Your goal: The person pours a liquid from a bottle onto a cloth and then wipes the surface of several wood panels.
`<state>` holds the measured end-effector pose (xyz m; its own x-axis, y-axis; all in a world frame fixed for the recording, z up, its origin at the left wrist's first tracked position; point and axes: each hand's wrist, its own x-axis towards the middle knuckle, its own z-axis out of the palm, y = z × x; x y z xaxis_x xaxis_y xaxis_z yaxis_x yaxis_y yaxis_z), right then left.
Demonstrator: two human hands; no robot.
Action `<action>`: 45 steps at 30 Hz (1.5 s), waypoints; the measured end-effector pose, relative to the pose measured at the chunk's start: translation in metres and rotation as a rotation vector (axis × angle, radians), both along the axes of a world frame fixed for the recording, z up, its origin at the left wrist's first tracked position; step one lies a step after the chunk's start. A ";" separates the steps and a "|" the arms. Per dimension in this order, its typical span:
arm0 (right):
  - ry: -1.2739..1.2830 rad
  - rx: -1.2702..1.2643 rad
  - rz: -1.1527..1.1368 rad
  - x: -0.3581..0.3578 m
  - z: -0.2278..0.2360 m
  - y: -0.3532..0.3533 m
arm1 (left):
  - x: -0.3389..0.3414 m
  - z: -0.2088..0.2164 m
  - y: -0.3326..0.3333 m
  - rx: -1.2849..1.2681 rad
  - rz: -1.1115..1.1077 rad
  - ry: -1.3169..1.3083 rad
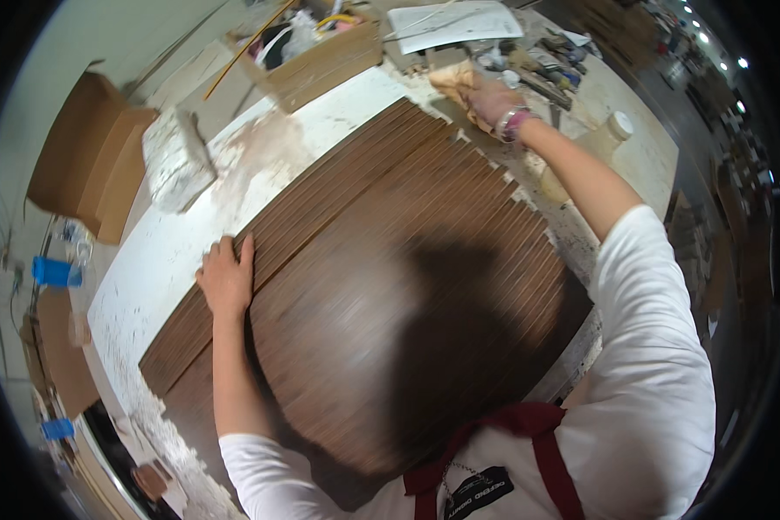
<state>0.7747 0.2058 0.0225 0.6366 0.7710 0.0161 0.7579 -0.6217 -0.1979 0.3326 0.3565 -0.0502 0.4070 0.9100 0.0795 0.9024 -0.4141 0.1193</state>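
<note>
A large dark-brown slatted wood panel (338, 303) lies in front of me, with fine parallel grooves and one wider strip along its far left side. My left hand (227, 282) rests on the panel's left edge, fingers spread and lying over the strip. Past the panel's far right edge, my right hand (497, 106) is closed on a crumpled tan cloth (451, 78). A bracelet and a pink band circle that wrist. My shadow falls across the panel's right half.
The panel lies on a stained white worktable (147, 303). Beyond it stand a cardboard box (329, 69) of odds and ends and a pile of tools (542, 69). A wrapped white bundle (176, 160) sits at left, a capped bottle (615, 130) at right.
</note>
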 end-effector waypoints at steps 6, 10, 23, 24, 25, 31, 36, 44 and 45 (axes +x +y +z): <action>0.596 0.486 0.268 -0.081 0.055 -0.002 | -0.070 0.003 0.019 0.022 -0.148 -0.234; 0.728 0.637 0.357 -0.098 0.049 0.016 | -0.218 -0.005 0.024 0.042 0.185 0.059; 0.204 0.237 0.914 -0.401 -0.057 0.142 | -0.252 -0.022 0.036 0.086 0.112 0.158; 0.305 0.014 0.833 -0.381 -0.016 0.124 | -0.260 -0.026 0.035 0.072 0.112 0.143; 0.125 0.106 0.759 -0.337 -0.047 0.134 | -0.251 -0.020 0.039 0.067 0.074 0.125; -0.080 -0.006 0.394 -0.214 -0.029 0.119 | -0.231 -0.012 0.039 0.094 0.120 0.033; 0.106 -0.008 0.646 -0.298 -0.031 0.118 | -0.243 -0.012 0.035 0.085 0.122 0.050; -0.045 -0.114 0.565 -0.237 -0.019 0.114 | -0.235 -0.014 0.042 0.101 0.104 0.055; 0.032 -0.001 0.701 -0.269 -0.014 0.109 | -0.240 -0.015 0.041 0.101 0.113 0.071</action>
